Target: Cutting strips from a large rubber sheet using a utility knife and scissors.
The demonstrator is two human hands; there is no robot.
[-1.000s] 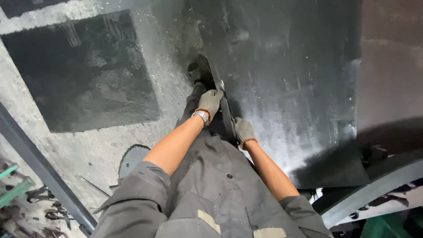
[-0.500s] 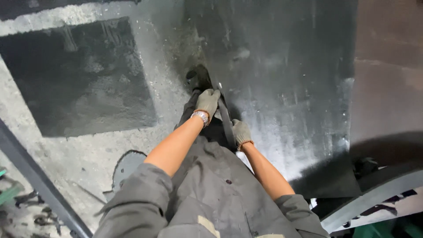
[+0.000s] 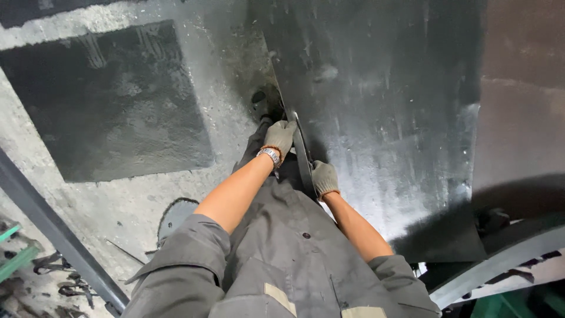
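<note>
Both gloved hands clench the near edge of a large black rubber sheet: left hand at 12 o'clock, right hand just beside at 4. The sheet's far side runs out of view; a boot is half hidden. Open concrete floor lies at 9 o'clock

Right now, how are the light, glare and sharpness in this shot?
Head view: dim overall; pale glare streaks the dark sheet right of the gloved left hand and right hand; both are fairly sharp; wide-angle bending at the edges; right corner in shadow.
</note>
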